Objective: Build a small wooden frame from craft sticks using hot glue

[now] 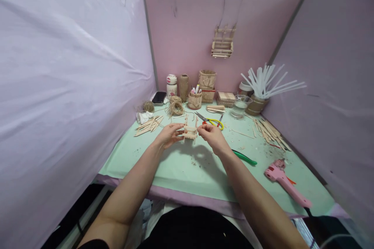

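Observation:
Between my hands, above the table, is a small chair-like frame of pale craft sticks, with two tall posts and several crosspieces. My left hand grips its left side, thumb above and fingers below. At the frame's right post, my right hand has its thumb and forefinger pinched together; whether a small piece is also between them is too small to tell. Just behind the right hand lie yellow-handled scissors and a red-handled tool, partly hidden. Green-handled pliers lie beyond the right wrist, their front end covered by the forearm.
A pink glue gun rests at the right front, its cord over the edge. Loose sticks lie right, more sticks left. Twine, a pen cup and a clear water cup stand behind. Fabric walls enclose three sides.

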The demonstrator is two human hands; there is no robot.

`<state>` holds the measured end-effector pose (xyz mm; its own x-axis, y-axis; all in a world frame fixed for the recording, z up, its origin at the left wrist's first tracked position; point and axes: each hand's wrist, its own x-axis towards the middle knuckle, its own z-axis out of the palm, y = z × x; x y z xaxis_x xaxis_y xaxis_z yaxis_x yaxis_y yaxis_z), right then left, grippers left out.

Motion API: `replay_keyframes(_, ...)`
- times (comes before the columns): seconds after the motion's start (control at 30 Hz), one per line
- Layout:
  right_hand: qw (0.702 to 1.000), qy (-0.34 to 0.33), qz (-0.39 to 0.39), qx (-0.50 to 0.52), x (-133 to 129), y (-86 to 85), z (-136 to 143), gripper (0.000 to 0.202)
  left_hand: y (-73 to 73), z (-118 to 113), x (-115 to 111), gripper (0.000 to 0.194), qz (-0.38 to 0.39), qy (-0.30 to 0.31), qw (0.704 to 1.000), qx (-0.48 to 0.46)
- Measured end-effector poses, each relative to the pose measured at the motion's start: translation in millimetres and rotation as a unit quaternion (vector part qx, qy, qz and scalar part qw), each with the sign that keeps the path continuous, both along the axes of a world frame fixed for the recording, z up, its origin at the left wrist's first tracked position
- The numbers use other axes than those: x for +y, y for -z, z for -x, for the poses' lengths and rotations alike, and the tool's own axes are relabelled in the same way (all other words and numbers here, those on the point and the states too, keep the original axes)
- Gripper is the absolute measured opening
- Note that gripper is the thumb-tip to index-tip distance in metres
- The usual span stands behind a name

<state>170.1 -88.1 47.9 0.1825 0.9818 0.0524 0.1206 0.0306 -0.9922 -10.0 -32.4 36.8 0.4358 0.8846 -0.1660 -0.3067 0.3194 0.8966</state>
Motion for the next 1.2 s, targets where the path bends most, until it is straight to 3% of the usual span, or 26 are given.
replay_keyframes(0.7,1.0,-0.006,-0.01,-0.006,-3.7,3.1,-1.4,0.02,4.2,1.6,2.2,0.033,-0.005,0.006,1.0,0.004)
replay_keyframes(0.93,1.0,-0.019,-0.021,0.011,-15.9,-10.1,-6.0,0.021,2.2,1.7,-0.5,0.031,-0.003,-0.004,1.0,0.004)
replay_keyframes(1.2,1.0,0.009,-0.016,0.004,-7.2,-15.7,-4.3,0.02,1.4,1.1,-5.2,0.031,-0.023,0.013,1.0,0.001)
